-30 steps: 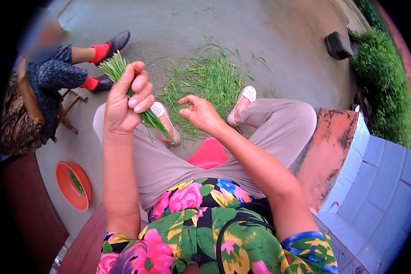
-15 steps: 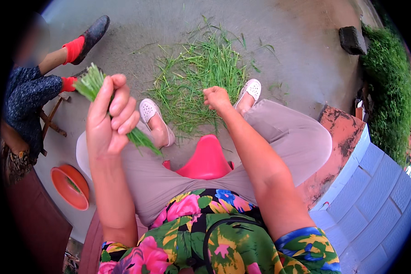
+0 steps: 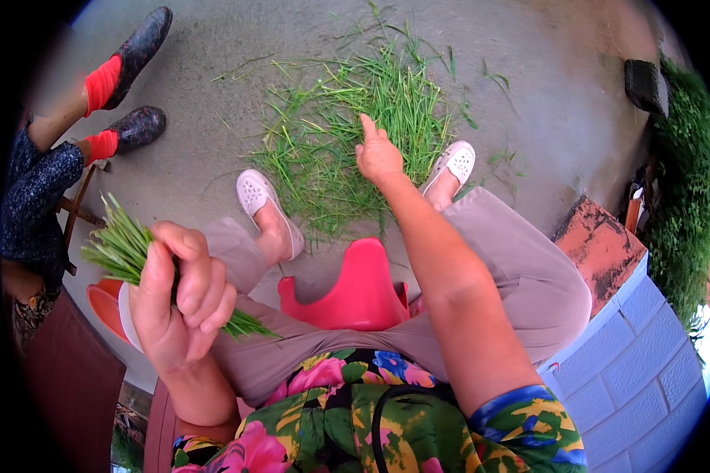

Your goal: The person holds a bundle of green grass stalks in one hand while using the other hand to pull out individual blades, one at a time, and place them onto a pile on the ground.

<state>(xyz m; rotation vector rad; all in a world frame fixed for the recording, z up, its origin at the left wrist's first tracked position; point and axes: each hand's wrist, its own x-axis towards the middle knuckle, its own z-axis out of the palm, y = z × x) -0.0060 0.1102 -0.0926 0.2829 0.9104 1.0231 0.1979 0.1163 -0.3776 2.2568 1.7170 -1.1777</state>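
Note:
My left hand (image 3: 185, 296) is closed around a bunch of chives (image 3: 120, 244), raised over my left thigh. Pale cut ends stick out at the upper left, and green tips hang out below the fingers. Over the pile of loose chives (image 3: 406, 91) on the ground, my right hand (image 3: 380, 158) reaches out with its index finger stretched and nothing seen in it. Its other fingers are partly curled and partly hidden. Whether it touches the stalks I cannot tell. The pile spreads in a tangle between and beyond my white shoes.
A red plastic stool (image 3: 355, 288) stands between my knees. Left of me an orange bowl (image 3: 106, 307) is partly behind my hand. Another person's legs in dark shoes (image 3: 138, 130) are at the far left. A brick ledge (image 3: 599, 244), a dark block (image 3: 645, 87) and green shrubs (image 3: 690, 189) line the right.
My left hand has come lower and nearer with the bunch, which is tilted more to the left. My right hand has stretched out its index finger above the pile. The view has shifted slightly.

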